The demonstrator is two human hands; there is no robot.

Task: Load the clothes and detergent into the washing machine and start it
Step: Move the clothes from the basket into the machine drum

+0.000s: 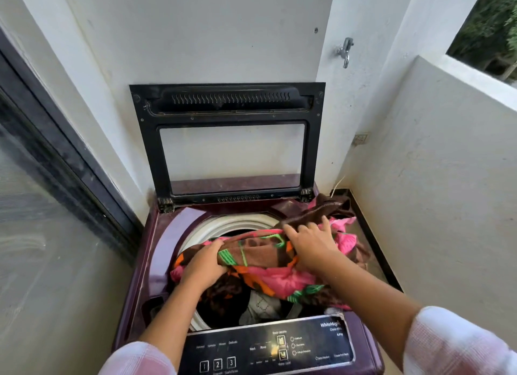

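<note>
A maroon top-loading washing machine (156, 251) stands in front of me with its black-framed lid (151, 145) raised against the wall. A large brown blanket with pink, orange and green patterns (268, 274) is bunched over the drum opening (223, 226) and spills over the machine's right side. My left hand (205, 262) grips the blanket's left part. My right hand (310, 243) presses on its top right with fingers spread. Under the blanket, grey and dark clothes (263, 307) lie in the drum. The control panel (265, 349) is at the near edge.
A dark-framed glass door (56, 195) runs along the left. White walls close in behind and on the right, with a metal tap (345, 51) and a wall socket (361, 139). A low parapet wall (447, 150) stands at right.
</note>
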